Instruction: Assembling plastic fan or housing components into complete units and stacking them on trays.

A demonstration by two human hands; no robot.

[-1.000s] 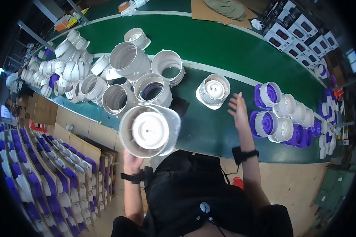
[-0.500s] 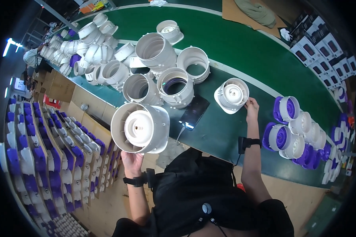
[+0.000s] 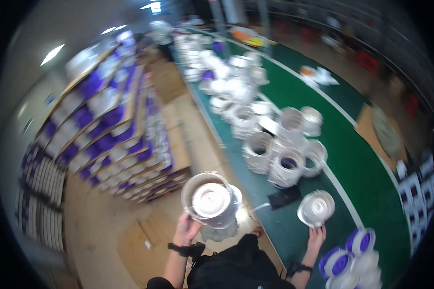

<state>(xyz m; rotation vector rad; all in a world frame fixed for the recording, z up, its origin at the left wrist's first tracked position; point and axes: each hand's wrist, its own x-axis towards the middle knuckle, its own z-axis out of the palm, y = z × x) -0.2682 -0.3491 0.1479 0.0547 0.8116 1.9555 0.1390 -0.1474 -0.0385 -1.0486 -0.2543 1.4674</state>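
We wear a loose, matte black fabric top [image 3: 229, 267] that fills the view at six o'clock, softly creased, its folds lost in the dark cloth. Towards seven o'clock we show a black fabric sleeve [image 3: 158, 283], with the forearm beyond it bare. Below our bare left hand [image 3: 189, 228] sits a narrow black wrist strap [image 3: 178, 249] carrying a small, boxy black module [image 3: 196, 249] on its inner side. Near five o'clock, below our bare right hand [image 3: 315, 237], we wear a second dark wristband [image 3: 302, 268], its details blurred.
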